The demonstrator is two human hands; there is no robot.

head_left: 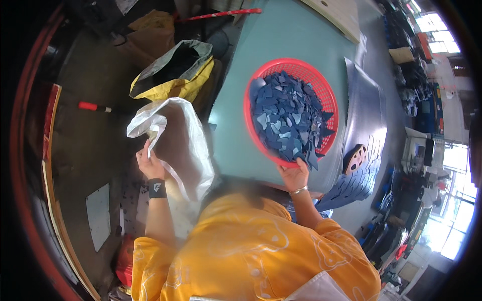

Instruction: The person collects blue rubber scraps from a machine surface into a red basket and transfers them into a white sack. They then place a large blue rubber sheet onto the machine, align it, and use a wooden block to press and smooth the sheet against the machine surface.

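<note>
My left hand (149, 161), with a black band at the wrist, pinches the rim of a white sack (193, 150). The sack's mouth gapes upward beside the table, and its inside looks pale brown. On the green tabletop rests a red plastic basket (329, 93) heaped with dark blue, flat, irregular scraps (286, 118). My right hand (295, 175), wearing a bracelet, grips the basket's near rim, thumb on top. A few scraps poke over the edge close to that thumb.
Beyond the white sack stands a yellow sack (175, 90), its mouth open. Right of the basket lies a dark blue sheet (364, 115) with cut-outs, and a tan perforated piece (356, 159) on it. A pale board (334, 15) sits at the table's far end. A red-and-black stick (94, 107) is at left.
</note>
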